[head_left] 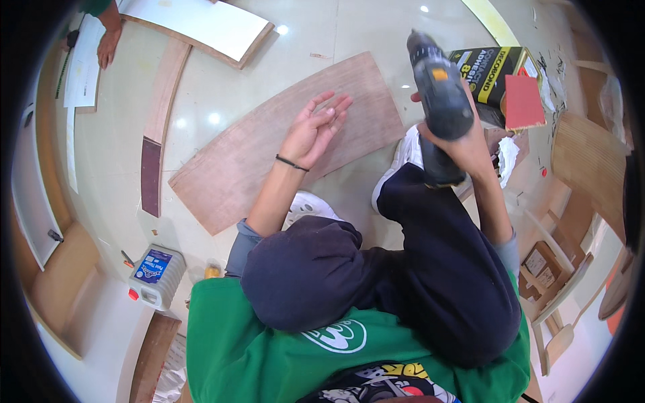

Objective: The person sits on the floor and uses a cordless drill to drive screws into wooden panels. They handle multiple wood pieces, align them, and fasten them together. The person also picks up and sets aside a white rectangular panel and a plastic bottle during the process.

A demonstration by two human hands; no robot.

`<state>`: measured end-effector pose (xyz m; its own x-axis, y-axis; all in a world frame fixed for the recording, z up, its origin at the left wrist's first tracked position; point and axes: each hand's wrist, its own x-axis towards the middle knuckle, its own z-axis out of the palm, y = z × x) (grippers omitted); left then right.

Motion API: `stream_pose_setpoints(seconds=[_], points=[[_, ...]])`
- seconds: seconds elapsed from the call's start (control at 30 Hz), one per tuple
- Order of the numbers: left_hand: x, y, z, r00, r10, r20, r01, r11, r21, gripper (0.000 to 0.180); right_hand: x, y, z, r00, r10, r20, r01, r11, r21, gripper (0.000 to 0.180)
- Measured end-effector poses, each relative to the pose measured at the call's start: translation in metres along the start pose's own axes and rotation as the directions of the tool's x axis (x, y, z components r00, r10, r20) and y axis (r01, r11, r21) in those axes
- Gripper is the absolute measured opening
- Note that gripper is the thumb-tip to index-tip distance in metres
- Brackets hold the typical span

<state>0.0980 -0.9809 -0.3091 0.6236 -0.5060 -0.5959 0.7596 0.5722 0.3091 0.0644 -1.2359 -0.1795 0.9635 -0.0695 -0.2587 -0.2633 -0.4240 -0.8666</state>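
Note:
My right hand [470, 148] grips a black cordless drill [440, 94], its chuck pointing up and away from me. My left hand [314, 131], a dark band at its wrist, hovers palm up with fingers loosely curled and apart; I can make out nothing in it. Beneath that hand a flat brown wooden board [269, 141] lies slanted across the floor in front of my shoes. Part of the board is hidden by my left hand and forearm.
A black and yellow adhesive tin [494, 74] with a red piece [524, 102] against it stands at right. A paint thinner jug [158, 277] is at left. White-topped boards [208, 27] and a wooden strip [164, 101] lie farther off. Another person's hand [109, 46] shows at upper left.

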Motion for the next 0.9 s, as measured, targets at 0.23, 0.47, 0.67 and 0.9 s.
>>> stream_pose_setpoints(seconds=[0.23, 0.47, 0.67, 0.9], points=[[0.065, -0.031, 0.027, 0.998, -0.053, -0.024, 0.043, 0.953, -0.298, 0.032, -0.016, 0.009, -0.011, 0.977, 0.205, 0.05, -0.202, 0.978, -0.06, 0.082], [0.087, -0.03, 0.02, 0.986, -0.148, 0.071, 0.163, 0.947, -0.278, 0.023, -0.016, 0.025, -0.015, 0.979, 0.198, 0.056, -0.192, 0.976, -0.104, 0.077], [0.093, -0.037, 0.024, 0.997, -0.048, -0.066, 0.047, 0.999, -0.017, 0.02, -0.02, 0.032, -0.018, 0.958, 0.265, 0.109, -0.264, 0.964, -0.031, 0.073], [0.102, -0.04, 0.005, 0.998, 0.069, 0.013, -0.07, 0.99, 0.123, 0.021, -0.023, 0.037, -0.015, 0.972, 0.198, 0.126, -0.19, 0.979, -0.074, 0.076]])
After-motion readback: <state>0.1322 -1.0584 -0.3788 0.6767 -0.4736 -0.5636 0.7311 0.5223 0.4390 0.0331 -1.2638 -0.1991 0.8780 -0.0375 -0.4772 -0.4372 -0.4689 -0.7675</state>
